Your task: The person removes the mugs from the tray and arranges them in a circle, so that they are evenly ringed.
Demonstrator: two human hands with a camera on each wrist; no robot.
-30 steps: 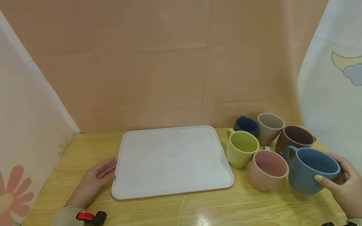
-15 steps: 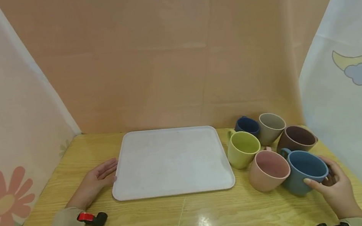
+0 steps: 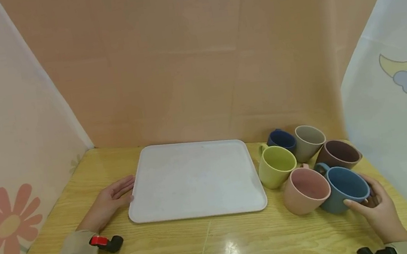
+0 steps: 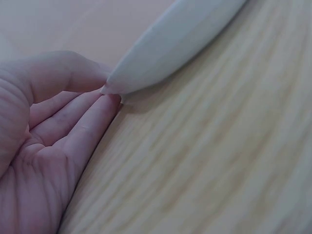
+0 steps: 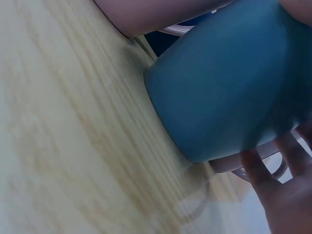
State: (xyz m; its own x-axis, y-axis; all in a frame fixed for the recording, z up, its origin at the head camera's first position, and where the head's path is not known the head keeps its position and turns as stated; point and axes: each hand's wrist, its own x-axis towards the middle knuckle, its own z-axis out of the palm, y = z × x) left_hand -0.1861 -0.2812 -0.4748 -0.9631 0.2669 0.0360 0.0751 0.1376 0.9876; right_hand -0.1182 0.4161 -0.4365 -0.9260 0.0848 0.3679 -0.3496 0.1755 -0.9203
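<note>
Several mugs are grouped right of a white tray (image 3: 195,180). My right hand (image 3: 381,210) grips a blue mug (image 3: 346,187) around its right side, thumb at the near side of the rim. Its handle points to the back left, and it appears to touch the pink mug (image 3: 304,202). In the right wrist view the blue mug (image 5: 219,87) has its base at the table; full contact is unclear. Against the tray's left edge, my left hand (image 3: 108,203) rests with straight fingers. Thumb and fingertips touch the tray's rim (image 4: 161,53) in the left wrist view.
Behind the blue mug stands a brown mug (image 3: 338,155). A yellow-green mug (image 3: 273,176) sits between tray and pink mug, with a navy mug (image 3: 283,138) and a beige mug (image 3: 306,151) at the back. Paper-like sheets enclose the wooden table (image 3: 174,252).
My right hand has brought the blue mug left and lower, close against the pink mug, then kept it there. The left hand stays at the tray. The head view has shifted slightly.
</note>
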